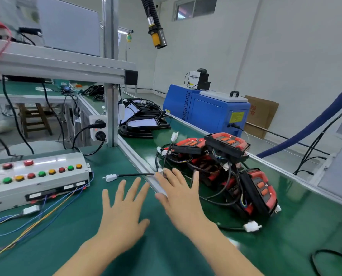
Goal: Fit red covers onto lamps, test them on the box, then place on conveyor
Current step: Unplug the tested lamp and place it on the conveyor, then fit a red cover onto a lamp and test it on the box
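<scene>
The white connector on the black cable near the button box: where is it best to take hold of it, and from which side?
Pinch the white connector across its two long sides, coming from above. It lies flat on the green mat beside the test box, with its black cable running right toward the open left hand, so its body is exposed.

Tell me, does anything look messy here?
Yes. The red lamps lie heaped on the green belt, some tipped on their sides, with their black wires tangled together. One white plug has strayed off the belt onto the table. Both hands are empty.
</scene>
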